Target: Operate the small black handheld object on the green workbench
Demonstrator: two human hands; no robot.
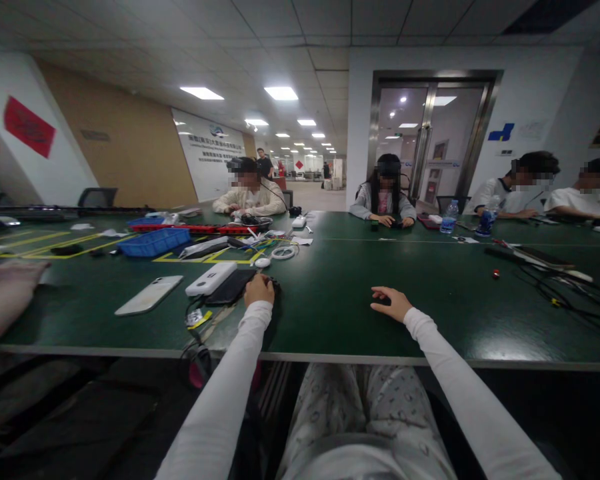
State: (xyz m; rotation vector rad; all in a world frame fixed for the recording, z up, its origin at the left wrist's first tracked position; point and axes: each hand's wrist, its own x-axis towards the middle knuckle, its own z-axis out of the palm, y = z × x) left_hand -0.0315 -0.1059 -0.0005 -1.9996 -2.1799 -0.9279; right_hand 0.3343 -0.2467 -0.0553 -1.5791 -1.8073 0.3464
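My left hand (pixel 259 289) is on the green table, its fingers curled by a small dark thing (pixel 277 287) that I cannot make out. Against that hand lies a flat black pouch (pixel 234 287), with a white power bank (pixel 211 278) on its left side. A white phone (pixel 149 295) rests farther left. My right hand (pixel 392 305) is held low over the bare tabletop with fingers apart, and nothing shows in it.
Beyond my left hand are a white coiled cable (pixel 283 253), a blue basket (pixel 155 243) and loose wires. Black cables (pixel 563 283) and a small red object (pixel 495 274) lie on the right. People sit across the table; another person's arm (pixel 10 300) reaches in at left.
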